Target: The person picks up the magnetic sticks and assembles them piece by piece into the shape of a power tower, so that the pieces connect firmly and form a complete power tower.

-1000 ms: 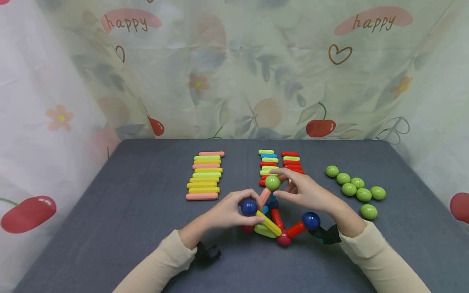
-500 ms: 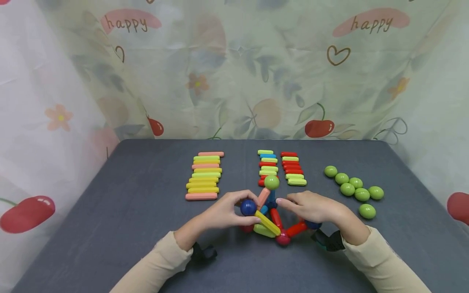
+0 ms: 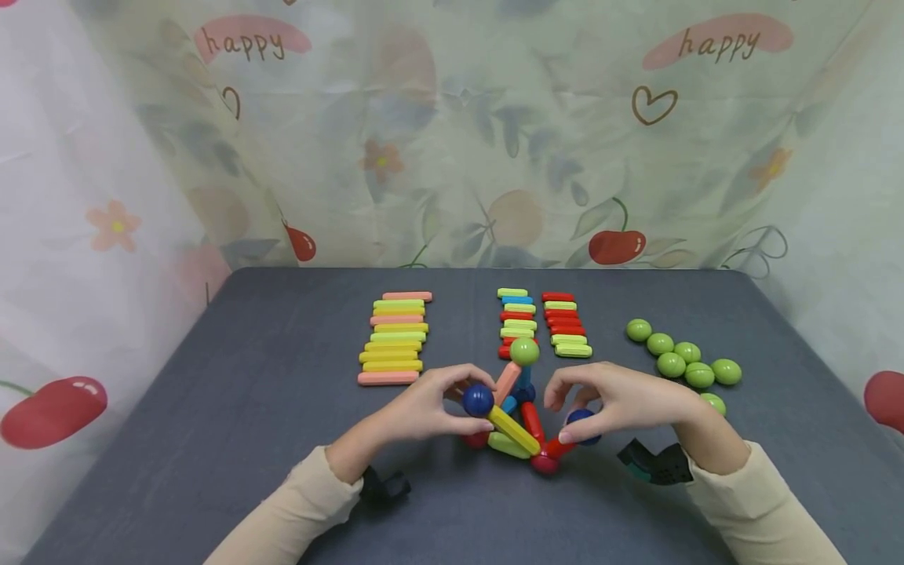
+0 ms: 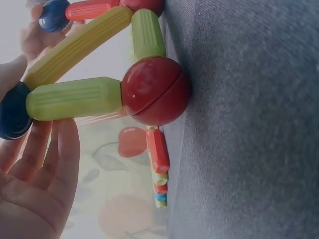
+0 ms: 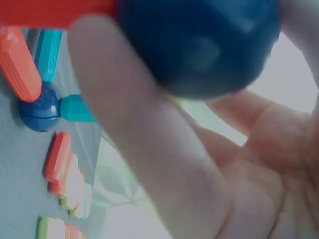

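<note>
A small frame of colored sticks and balls stands in the middle of the table. My left hand (image 3: 431,404) holds a dark blue ball (image 3: 478,400) at its upper left, where a yellow stick (image 3: 514,429) and a light green stick (image 4: 75,98) join it. My right hand (image 3: 628,399) curls its thumb and fingers around another blue ball (image 5: 199,45), at the end of a red stick (image 3: 559,447). Red balls (image 3: 545,463) sit at the lower corners. A green ball (image 3: 525,351) tops a pink stick (image 3: 507,383), and a blue ball (image 5: 41,108) lies behind.
At the back left lies a column of pink, yellow and green sticks (image 3: 391,347). Two shorter columns of red, green and blue sticks (image 3: 563,322) lie behind the frame. Several loose green balls (image 3: 671,365) are at the right.
My right hand has left the area of the green top ball, come down and taken hold of the right blue ball, which has shifted slightly left. The left hand keeps its hold.
</note>
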### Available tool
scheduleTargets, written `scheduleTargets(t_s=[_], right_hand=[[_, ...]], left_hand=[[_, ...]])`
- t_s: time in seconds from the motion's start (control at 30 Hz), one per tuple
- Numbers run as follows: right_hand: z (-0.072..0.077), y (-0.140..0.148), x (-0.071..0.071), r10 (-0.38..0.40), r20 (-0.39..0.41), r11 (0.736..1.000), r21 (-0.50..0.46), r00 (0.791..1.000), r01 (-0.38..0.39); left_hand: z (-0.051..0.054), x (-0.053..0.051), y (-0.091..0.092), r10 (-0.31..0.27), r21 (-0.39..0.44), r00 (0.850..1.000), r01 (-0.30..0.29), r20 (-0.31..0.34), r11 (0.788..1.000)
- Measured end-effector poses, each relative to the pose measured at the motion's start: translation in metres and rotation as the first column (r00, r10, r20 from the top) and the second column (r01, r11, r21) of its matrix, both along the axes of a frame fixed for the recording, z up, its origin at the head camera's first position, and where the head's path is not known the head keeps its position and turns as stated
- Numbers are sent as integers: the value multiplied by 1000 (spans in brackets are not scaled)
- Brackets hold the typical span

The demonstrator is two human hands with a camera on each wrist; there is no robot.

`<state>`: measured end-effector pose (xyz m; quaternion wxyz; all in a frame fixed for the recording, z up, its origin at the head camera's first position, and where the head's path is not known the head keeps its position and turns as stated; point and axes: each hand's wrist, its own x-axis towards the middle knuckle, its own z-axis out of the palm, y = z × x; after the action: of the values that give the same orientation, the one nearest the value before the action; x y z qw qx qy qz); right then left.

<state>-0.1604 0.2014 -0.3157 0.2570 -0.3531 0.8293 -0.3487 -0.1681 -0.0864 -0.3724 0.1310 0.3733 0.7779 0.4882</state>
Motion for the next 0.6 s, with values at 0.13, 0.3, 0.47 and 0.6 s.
scheduleTargets(t_s=[0.13,0.3,0.47,0.6], right_hand=[[-4,-7,3,-95,-82,994,-61,992,90],[-11,-16,5,-210,-109,969,-153,972,192],[-13,-17,7,-245,-77,959,-163,966,231],[-13,-16,8,-217,-84,968,-148,973,203]], left_hand=[[1,-1,-2,7,4,1000,-7,15,1000],[1,-1,-5,7,10,999,-8,38,1000],[5,-3,-13,-17,12,997,16,71,1000],[9,-15,-28,-7,-42,999,9,43,999]])
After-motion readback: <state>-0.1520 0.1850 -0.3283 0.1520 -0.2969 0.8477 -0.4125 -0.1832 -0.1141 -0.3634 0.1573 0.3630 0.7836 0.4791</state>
